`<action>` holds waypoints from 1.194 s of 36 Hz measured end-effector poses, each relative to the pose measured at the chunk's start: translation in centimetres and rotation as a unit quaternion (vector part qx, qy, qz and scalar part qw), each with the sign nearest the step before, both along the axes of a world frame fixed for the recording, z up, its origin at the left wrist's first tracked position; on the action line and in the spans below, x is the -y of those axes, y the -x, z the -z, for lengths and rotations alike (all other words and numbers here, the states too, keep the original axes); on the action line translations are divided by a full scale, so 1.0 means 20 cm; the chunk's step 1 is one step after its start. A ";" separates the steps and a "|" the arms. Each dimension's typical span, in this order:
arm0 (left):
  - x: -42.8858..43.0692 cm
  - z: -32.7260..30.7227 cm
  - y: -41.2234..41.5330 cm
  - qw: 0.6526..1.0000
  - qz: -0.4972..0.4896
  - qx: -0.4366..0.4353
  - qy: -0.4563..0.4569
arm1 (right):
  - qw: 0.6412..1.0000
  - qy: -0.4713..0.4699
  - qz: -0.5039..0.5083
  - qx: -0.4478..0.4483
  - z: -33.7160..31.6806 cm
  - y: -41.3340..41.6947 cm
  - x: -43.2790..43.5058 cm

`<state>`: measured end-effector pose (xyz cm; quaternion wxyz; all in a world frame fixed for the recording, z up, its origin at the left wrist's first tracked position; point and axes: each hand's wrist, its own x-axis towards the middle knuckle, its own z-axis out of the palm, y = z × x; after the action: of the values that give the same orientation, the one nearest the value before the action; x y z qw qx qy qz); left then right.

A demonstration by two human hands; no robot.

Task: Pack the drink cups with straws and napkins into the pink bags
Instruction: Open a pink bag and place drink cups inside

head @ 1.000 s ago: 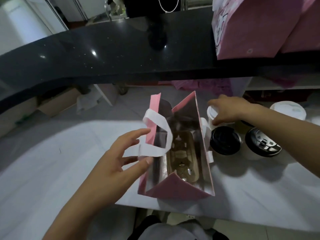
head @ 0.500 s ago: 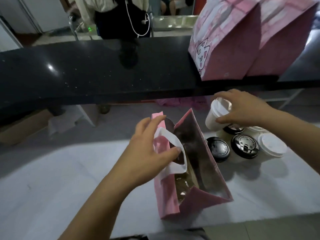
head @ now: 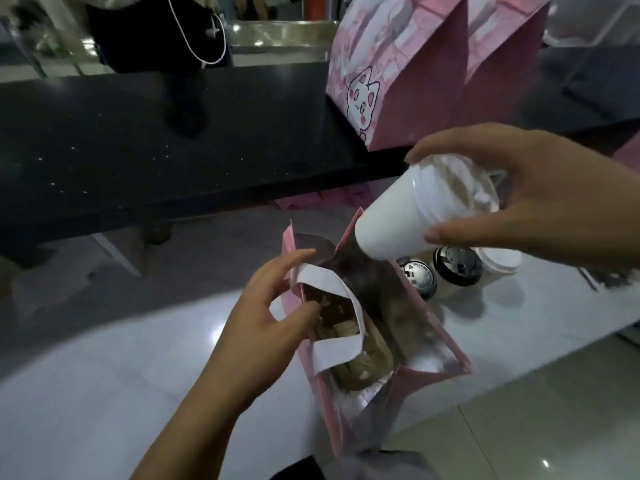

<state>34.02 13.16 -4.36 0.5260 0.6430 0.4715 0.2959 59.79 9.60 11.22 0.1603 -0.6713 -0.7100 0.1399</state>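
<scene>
The grip of the right hand (head: pixel 540 195) is clamped on a white cup (head: pixel 401 216), thumb along the near side and fingers over the far side by its sealed top. The cup is held in the air, tilted, with its base pointing down and left, just above the far right rim of the open pink bag (head: pixel 415 386). The grip of the left hand (head: pixel 263 327) pinches the bag's left wall at the rim, thumb inside and fingers outside, beside the looped white handle (head: pixel 332 355), and holds the mouth open. The bag stands on the white tabletop (head: pixel 104 375) with a silvery lining, and a brown tray (head: pixel 363 362) lies at its bottom. Just right of the bag, on the same tabletop, stand 2 black-lidded cups (head: pixel 457 265) and 1 white-lidded cup (head: pixel 498 263), close together. Beyond them runs a higher black tabletop (head: pixel 173 150), and 2 more pink bags (head: pixel 415 98) stand on it side by side, the nearer printed with a cartoon cat. A person in dark clothing (head: pixel 149 32) stands behind it, with a white cable hanging in front.
</scene>
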 end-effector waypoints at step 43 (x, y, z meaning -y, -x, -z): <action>-0.08 0.10 0.24 0.991 0.012 0.117 0.066 | 0.929 0.301 -0.092 0.196 0.84 0.36 -0.01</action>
<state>29.16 14.80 -6.35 0.6225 0.5732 0.4176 0.3312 52.54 9.73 -5.59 -0.2052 -0.6341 -0.7102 0.2267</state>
